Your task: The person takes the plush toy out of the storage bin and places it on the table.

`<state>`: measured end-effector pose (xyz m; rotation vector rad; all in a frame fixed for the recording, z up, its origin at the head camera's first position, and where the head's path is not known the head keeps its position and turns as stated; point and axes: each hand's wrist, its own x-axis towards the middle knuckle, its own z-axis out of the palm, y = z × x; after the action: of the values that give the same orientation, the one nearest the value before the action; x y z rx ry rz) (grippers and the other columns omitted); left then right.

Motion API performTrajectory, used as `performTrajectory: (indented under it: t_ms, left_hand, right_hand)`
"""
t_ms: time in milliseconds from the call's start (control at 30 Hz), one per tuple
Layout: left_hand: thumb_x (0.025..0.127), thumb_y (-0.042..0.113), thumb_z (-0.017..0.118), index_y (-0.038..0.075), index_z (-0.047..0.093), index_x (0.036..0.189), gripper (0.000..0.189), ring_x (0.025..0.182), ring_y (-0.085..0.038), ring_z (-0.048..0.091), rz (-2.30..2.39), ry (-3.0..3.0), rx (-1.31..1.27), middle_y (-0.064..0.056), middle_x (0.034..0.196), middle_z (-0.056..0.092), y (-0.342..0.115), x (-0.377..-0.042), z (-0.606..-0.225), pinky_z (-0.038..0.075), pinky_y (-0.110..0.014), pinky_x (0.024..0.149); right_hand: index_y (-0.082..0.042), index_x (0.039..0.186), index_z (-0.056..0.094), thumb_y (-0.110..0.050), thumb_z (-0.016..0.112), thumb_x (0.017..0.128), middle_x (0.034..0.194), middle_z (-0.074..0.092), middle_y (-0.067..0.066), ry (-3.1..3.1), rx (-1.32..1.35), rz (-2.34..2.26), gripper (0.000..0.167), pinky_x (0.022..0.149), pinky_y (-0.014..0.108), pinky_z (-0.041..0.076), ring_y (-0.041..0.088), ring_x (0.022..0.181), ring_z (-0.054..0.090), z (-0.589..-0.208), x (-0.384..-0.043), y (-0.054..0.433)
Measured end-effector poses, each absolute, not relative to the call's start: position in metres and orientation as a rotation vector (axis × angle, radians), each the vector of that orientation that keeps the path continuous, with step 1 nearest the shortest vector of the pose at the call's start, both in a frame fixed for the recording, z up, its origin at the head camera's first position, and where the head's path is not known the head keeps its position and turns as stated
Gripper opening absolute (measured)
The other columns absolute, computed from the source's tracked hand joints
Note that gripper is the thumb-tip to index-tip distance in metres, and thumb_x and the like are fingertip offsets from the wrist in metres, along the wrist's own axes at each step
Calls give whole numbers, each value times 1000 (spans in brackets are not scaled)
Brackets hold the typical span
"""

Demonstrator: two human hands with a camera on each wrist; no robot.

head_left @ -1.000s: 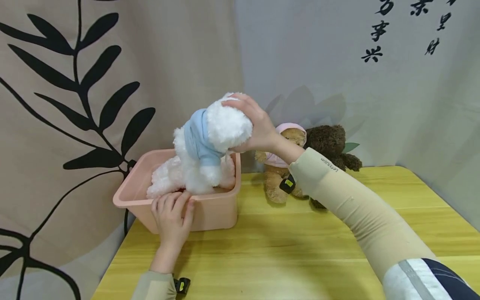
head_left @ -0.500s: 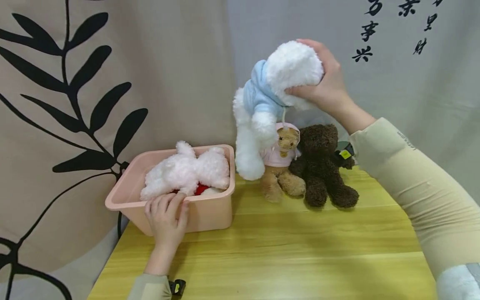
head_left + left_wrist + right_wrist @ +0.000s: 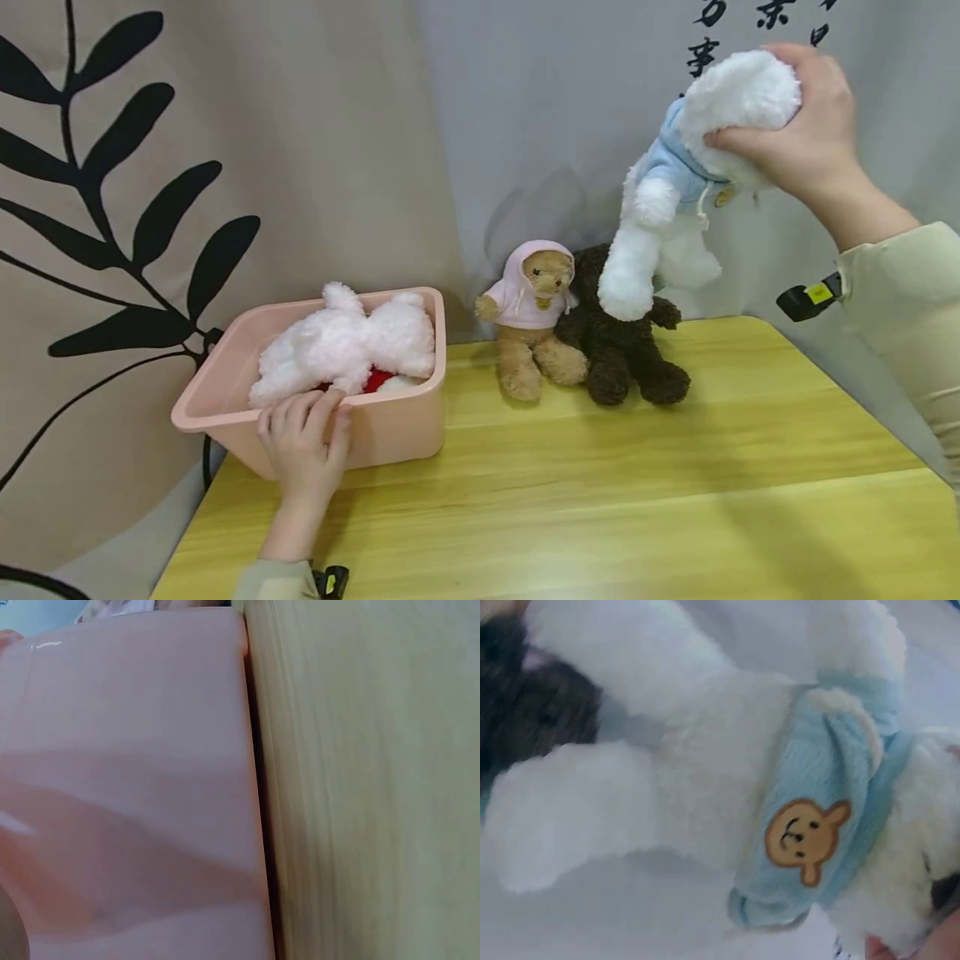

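A: Far left first?
B: Pink bin [image 3: 401, 433], lower left, on the table [image 3: 562, 492]. Left hand [image 3: 303, 442] grips its front rim, fingers over the edge, same spot as a second ago. Left wrist view is mainly bin wall and tabletop.
A: Inside the bin?
B: Pale pink plush [image 3: 337, 342], with something red [image 3: 377, 380] under it, mostly hidden.
A: Middle?
B: Tan bear [image 3: 532, 308] in a pink hoodie, sitting near the back edge, just right of the bin. Dark brown bear [image 3: 630, 358] sits close beside it; can't tell exactly where they touch.
A: Right?
B: White plush [image 3: 667, 175] in a blue hoodie, upper right, in the air. Right hand [image 3: 817, 125] grips its head, thumb on the near side. Body hangs tilted, feet toward lower left, one overlapping the dark brown bear; contact unclear. Right wrist view shows a bear-face badge [image 3: 817, 844] on the hoodie.
A: What's changed?
B: White plush no longer hangs over the bin, as a second ago, nor in front of the tan bear, as half a second ago. It's further right.
A: Meaning?
B: My read: lift-out done, plush mid-carry, not set down.
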<state>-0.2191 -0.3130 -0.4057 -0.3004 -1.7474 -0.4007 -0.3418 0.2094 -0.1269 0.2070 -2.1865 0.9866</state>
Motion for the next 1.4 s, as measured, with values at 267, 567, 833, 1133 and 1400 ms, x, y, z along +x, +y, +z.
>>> performTrajectory:
  t_ms: [267, 567, 833, 1133, 1400]
  left_hand:
    - [98, 47, 51, 7, 69, 92, 45, 88, -42, 54, -402, -1770, -287, -15, 89, 63, -319, -215, -408, 28, -60, 86]
    - [99, 45, 50, 5, 69, 94, 44, 90, -43, 54, -385, -1811, -275, -16, 90, 62, -325, -211, -407, 27, -59, 86]
    - [99, 45, 49, 6, 69, 92, 44, 89, -42, 54, -374, -1803, -272, -15, 89, 62, -325, -210, -410, 28, -60, 86]
    - [98, 46, 49, 6, 69, 92, 45, 88, -41, 54, -358, -1784, -265, -15, 89, 62, -325, -211, -410, 27, -59, 85]
    - [99, 45, 49, 6, 68, 93, 44, 88, -41, 54, -344, -1785, -273, -14, 89, 62, -321, -211, -409, 28, -59, 85]
  right_hand:
    - [-9, 146, 40, -36, 81, 74, 139, 38, 19, -2460, 89, 782, 88, 103, 53, 26, 33, 125, 30, -155, -360, 255]
    - [-2, 147, 34, -43, 75, 79, 143, 29, 34, -2600, 89, 658, 90, 91, 66, 24, 56, 126, 24, -221, -389, 286]
    - [0, 145, 38, -40, 77, 78, 139, 34, 35, -2559, 117, 691, 87, 98, 67, 20, 56, 126, 25, -280, -412, 299]
    - [-2, 147, 34, -38, 77, 79, 142, 32, 33, -2551, 201, 783, 88, 101, 67, 18, 56, 129, 22, -310, -426, 277]
    - [-6, 152, 22, -47, 70, 84, 156, 8, 28, -2668, 200, 713, 93, 99, 74, 15, 58, 136, 6, -331, -443, 260]
